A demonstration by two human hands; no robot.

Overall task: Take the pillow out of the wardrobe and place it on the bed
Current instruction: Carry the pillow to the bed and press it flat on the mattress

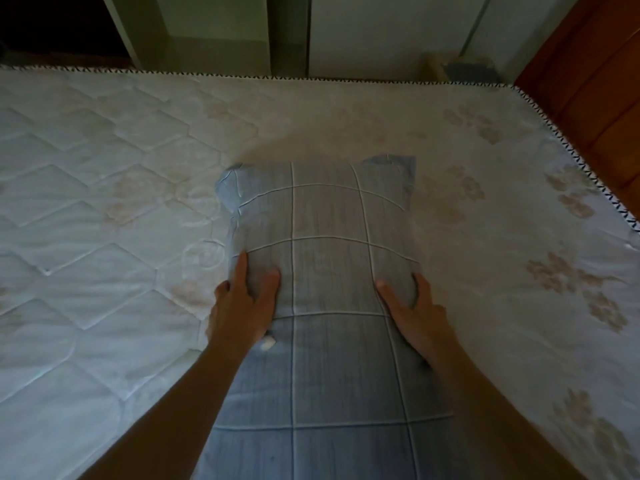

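Observation:
A blue-grey pillow [325,220] with thin white grid lines lies lengthwise on the bed [104,188], a bare white quilted mattress with faded flower prints. Its far end reaches the middle of the mattress and its near end runs off the bottom of the view. My left hand [242,299] grips the pillow's left edge, thumb on top and fingers curled around the side. Opposite it, my right hand [412,310] clasps the right edge the same way. A small white tag shows on the pillow beside my left wrist.
A brown wooden headboard [595,98] borders the bed on the right. Beyond the far edge of the mattress stand pale wardrobe doors [374,29] and a dark opening [52,26] at the top left. A small box [460,69] sits on the floor past the bed.

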